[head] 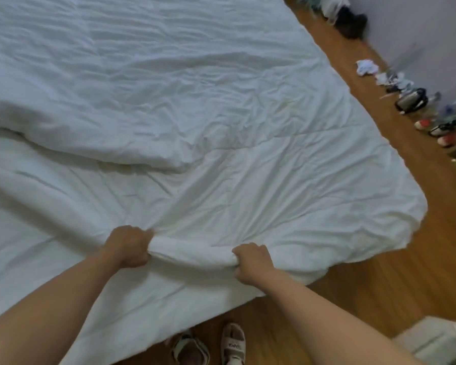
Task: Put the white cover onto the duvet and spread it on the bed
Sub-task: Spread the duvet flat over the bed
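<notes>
A white duvet in its white cover [248,159] lies wrinkled over the bed and fills most of the view. Its near right corner [395,222] hangs over the wooden floor. A thick fold [111,143] of bedding lies across the left middle. Near the foot edge a bunched roll of the white fabric [192,252] stretches between my hands. My left hand [129,247] grips its left end in a fist. My right hand [253,263] grips its right end, fingers curled round the cloth.
Wooden floor [379,285] runs along the right side and foot of the bed. Shoes, a dark bag [411,100] and crumpled items [366,67] line the wall at right. My sandalled feet [232,343] stand at the bed's foot. A pale box [437,338] sits at bottom right.
</notes>
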The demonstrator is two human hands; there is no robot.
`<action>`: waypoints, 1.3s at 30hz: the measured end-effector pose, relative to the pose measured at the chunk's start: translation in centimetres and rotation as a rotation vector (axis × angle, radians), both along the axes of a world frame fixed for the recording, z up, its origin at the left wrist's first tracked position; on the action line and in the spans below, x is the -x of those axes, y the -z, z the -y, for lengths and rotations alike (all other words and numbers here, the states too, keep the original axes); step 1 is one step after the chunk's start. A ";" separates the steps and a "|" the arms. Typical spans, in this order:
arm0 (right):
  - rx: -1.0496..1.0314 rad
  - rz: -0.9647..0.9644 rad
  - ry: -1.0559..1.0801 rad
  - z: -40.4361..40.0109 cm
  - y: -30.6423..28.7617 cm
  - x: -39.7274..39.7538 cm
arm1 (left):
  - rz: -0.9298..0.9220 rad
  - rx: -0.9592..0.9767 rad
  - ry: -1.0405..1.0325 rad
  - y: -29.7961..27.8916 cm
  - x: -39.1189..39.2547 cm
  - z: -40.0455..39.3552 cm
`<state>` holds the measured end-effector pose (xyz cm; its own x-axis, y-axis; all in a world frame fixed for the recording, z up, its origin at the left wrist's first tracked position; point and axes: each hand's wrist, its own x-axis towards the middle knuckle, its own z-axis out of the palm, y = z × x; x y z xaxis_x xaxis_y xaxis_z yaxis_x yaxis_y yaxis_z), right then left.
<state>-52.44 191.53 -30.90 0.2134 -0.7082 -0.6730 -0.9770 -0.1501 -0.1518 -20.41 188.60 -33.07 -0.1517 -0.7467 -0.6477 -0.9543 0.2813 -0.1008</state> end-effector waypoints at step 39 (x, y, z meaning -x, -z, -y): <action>0.245 0.758 0.170 1.1 -1.4 -58.0 | -0.835 1.002 -1.530 0.7 -38.6 -15.3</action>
<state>5.52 190.39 -29.47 0.4248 -0.8803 -0.2113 -0.6346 -0.1232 -0.7629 18.20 203.92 -33.73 0.8522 -0.5094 -0.1194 -0.1920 -0.5168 0.8343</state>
